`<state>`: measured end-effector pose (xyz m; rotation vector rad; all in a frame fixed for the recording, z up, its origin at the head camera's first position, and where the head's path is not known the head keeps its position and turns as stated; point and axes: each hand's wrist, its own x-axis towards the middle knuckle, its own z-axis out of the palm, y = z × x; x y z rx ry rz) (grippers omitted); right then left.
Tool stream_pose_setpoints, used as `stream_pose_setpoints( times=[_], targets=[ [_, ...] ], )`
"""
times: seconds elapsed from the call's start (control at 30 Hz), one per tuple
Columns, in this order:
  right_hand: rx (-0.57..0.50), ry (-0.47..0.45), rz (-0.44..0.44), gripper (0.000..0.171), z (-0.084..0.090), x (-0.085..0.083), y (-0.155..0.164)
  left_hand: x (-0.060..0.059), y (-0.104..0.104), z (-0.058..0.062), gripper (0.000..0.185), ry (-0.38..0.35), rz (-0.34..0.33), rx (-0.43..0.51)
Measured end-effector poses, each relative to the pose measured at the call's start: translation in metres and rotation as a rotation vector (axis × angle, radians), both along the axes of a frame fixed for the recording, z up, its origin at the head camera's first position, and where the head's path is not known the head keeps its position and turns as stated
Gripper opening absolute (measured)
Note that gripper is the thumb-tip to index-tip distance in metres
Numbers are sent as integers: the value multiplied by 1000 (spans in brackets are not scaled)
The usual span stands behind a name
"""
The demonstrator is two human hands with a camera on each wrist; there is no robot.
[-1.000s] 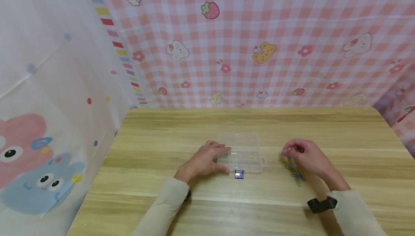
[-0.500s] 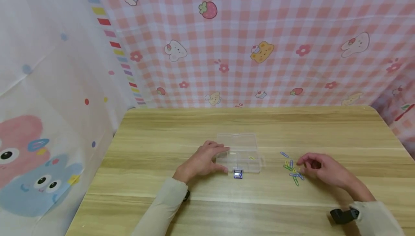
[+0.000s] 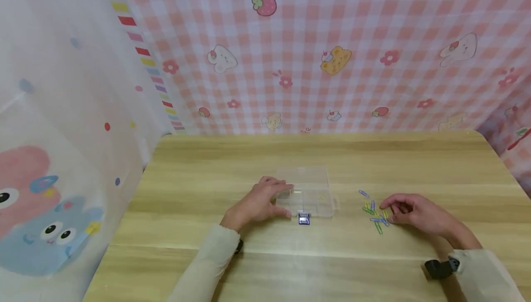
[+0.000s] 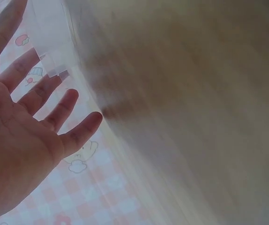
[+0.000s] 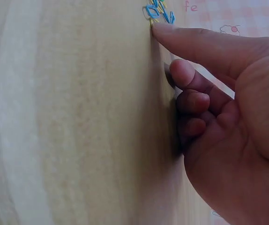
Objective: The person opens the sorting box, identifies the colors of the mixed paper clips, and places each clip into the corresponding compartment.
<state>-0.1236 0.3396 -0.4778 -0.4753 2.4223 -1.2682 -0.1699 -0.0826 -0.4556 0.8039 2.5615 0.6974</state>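
Touching paper clips (image 3: 375, 213), right fingers (image 3: 390, 206) curl loosely, holding none.

Head view from above, facing forward and down over wooden table (image 3: 332, 159). Wrist views very close: left beside clear box (image 4: 55, 42), right toward paper clips (image 5: 159, 11), both shared with head view.

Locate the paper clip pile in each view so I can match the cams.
Head: paper clips lie right of centre on the table, at the right hand's fingertips.
Left wrist: not in view.
Right wrist: paper clips at top centre, just past the forefinger tip.
Shared landmark: right hand.
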Motion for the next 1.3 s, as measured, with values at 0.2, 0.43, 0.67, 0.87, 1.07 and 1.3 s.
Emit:
stream_pose_setpoints(
  times=[0.2, 0.43, 0.67, 0.87, 1.07, 1.3],
  targets=[
    [40, -44, -67, 22, 4, -4, -4, -5, 0, 5, 73, -1, 3, 4],
    [95, -110, -122, 21, 6, -3, -5, -5, 1, 5, 73, -6, 0, 6],
    [74, -124, -125, 21, 7, -2, -5, -4, 1, 4, 73, -1, 0, 0],
    [62, -87, -111, 18, 5, 1, -6, -3, 0, 3, 73, -12, 4, 0],
    [68, -63, -105, 16, 2, 2, -7, -2, 0, 3, 73, -15, 4, 1],
    [109, 34, -93, 7, 1, 4, -8, -1, -1, 1, 73, -26, 14, 6]
  ],
)
